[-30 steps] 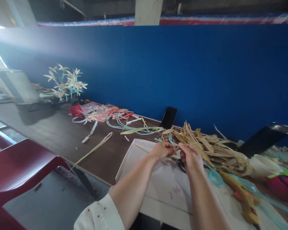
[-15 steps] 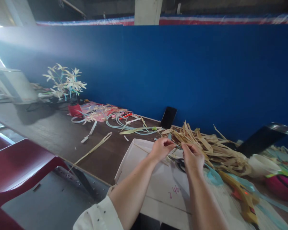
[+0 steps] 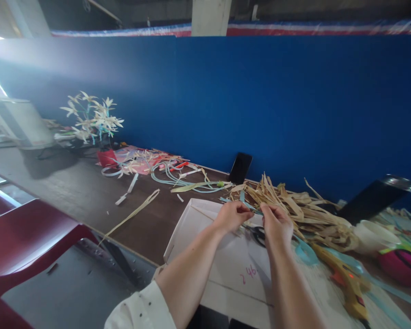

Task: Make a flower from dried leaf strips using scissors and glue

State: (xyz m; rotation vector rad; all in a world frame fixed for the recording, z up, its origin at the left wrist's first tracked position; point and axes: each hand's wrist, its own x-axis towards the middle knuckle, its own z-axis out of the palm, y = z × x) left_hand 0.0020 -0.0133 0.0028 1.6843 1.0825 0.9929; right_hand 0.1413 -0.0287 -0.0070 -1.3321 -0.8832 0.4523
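My left hand (image 3: pixel 233 215) and my right hand (image 3: pixel 276 223) are both pinched on a thin strip of dried leaf (image 3: pixel 255 211) stretched between them, above a white cardboard sheet (image 3: pixel 226 265). The fingers of both hands are closed. A pile of dried tan leaf strips (image 3: pixel 294 208) lies just behind my hands. Black scissors (image 3: pixel 256 232) rest on the cardboard under my right hand.
A yellow glue gun (image 3: pixel 349 281) and a pale blue ribbon roll (image 3: pixel 304 252) lie to the right. A black phone (image 3: pixel 241 168) leans on the blue wall. Leaf flowers in a red pot (image 3: pixel 95 119) stand far left; a red chair (image 3: pixel 27 237) is at lower left.
My hands have shifted slightly and drawn a little apart along the strip; the grip stays the same.
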